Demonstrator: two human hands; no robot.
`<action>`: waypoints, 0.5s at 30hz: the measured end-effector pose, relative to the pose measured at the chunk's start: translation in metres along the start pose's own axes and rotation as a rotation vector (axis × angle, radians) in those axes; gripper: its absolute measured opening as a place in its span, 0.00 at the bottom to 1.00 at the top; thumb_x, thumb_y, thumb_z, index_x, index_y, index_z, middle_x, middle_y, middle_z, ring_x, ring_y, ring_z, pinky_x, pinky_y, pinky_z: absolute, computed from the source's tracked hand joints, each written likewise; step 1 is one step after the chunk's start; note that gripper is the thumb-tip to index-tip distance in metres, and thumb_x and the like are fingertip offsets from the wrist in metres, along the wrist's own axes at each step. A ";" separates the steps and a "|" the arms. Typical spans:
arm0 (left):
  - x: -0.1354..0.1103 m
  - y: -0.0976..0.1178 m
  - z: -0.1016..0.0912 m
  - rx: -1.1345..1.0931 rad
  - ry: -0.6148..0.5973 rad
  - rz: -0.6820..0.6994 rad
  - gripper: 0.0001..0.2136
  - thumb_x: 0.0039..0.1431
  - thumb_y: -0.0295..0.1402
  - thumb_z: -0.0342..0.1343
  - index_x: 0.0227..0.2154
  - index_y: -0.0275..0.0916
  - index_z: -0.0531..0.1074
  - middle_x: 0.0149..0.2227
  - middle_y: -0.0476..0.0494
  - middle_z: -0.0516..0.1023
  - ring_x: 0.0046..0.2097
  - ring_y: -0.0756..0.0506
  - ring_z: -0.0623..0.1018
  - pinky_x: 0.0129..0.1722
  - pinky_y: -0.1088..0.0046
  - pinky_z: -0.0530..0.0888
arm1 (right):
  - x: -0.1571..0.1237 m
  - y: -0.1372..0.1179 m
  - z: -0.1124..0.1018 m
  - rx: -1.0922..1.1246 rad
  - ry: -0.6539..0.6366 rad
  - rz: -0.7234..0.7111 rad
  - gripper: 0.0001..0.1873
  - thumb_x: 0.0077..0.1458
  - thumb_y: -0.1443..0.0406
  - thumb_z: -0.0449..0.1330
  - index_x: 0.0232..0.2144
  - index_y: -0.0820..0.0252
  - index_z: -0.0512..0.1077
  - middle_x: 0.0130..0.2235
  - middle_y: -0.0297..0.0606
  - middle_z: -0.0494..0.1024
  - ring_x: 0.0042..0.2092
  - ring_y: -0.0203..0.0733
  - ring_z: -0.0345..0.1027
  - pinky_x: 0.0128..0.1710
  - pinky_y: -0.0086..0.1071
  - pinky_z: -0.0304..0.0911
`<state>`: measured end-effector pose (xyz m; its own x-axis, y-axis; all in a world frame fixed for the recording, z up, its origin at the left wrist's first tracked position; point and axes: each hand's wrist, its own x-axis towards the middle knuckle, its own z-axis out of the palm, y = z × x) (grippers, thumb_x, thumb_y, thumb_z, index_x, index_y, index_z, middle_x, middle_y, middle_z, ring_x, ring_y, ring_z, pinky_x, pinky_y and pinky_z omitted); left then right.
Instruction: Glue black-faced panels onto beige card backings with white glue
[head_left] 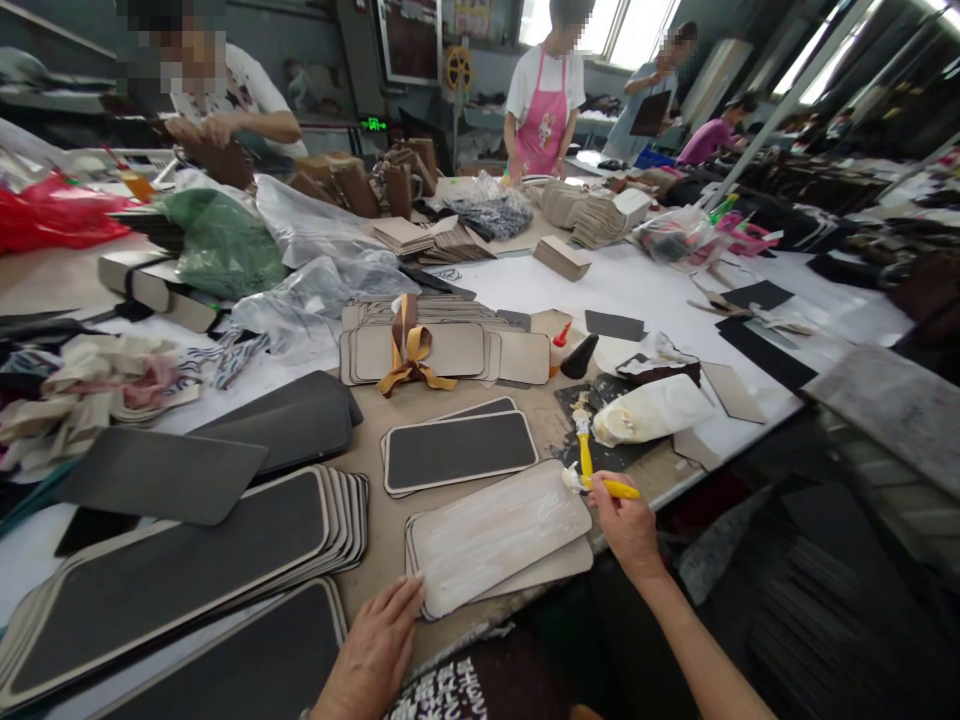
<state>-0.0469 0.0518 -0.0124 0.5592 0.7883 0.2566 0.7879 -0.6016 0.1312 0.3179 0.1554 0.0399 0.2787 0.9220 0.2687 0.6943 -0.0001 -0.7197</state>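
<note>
My right hand (628,525) is closed on a yellow-handled glue brush (606,486), its bristles touching the right end of a rounded board panel smeared with white glue (499,532). My left hand (375,650) lies flat with fingers stretched out, pressing the panel's near left corner. The panel tops a small stack of tan panels. A second yellow brush (583,440) rests just beyond on a dark glue-stained mat, next to a white glue pouch (651,410).
Dark-faced panels (457,450) lie ahead, and stacks of them (172,565) fill the near left. A tan stack with a brown ribbon (409,350) sits farther back. Plastic bags, boxes and scraps crowd the far table. Several people work across it.
</note>
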 end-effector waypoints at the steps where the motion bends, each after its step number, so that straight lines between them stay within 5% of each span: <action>1: 0.000 0.000 0.000 -0.008 -0.001 -0.002 0.18 0.54 0.26 0.47 0.49 0.38 0.66 0.50 0.45 0.74 0.48 0.45 0.74 0.43 0.71 0.75 | -0.004 -0.004 -0.004 -0.016 -0.005 -0.028 0.20 0.56 0.50 0.50 0.31 0.61 0.70 0.33 0.43 0.71 0.32 0.43 0.69 0.38 0.40 0.68; 8: 0.003 0.000 -0.001 -0.129 -0.024 -0.075 0.18 0.54 0.26 0.49 0.49 0.40 0.67 0.49 0.44 0.74 0.48 0.44 0.74 0.45 0.69 0.75 | -0.053 -0.038 0.006 0.021 -0.140 -0.090 0.18 0.58 0.54 0.49 0.31 0.59 0.71 0.31 0.42 0.74 0.34 0.43 0.71 0.35 0.34 0.69; 13: 0.013 0.015 -0.021 -0.428 -0.174 -0.390 0.18 0.52 0.23 0.52 0.46 0.41 0.70 0.49 0.44 0.74 0.50 0.45 0.72 0.52 0.66 0.71 | -0.066 -0.040 0.006 0.083 -0.213 0.201 0.21 0.53 0.48 0.51 0.31 0.58 0.71 0.27 0.40 0.76 0.26 0.44 0.72 0.27 0.34 0.70; 15: 0.021 0.018 -0.030 -0.541 -0.180 -0.523 0.18 0.49 0.22 0.55 0.45 0.39 0.70 0.48 0.42 0.74 0.49 0.46 0.73 0.51 0.69 0.70 | -0.061 -0.033 0.002 -0.001 -0.245 0.205 0.18 0.54 0.49 0.52 0.29 0.52 0.72 0.25 0.39 0.76 0.28 0.47 0.73 0.27 0.35 0.70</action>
<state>-0.0287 0.0541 0.0245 0.2190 0.9682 -0.1208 0.7514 -0.0883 0.6539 0.2764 0.1002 0.0458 0.2448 0.9685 -0.0447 0.6410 -0.1963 -0.7420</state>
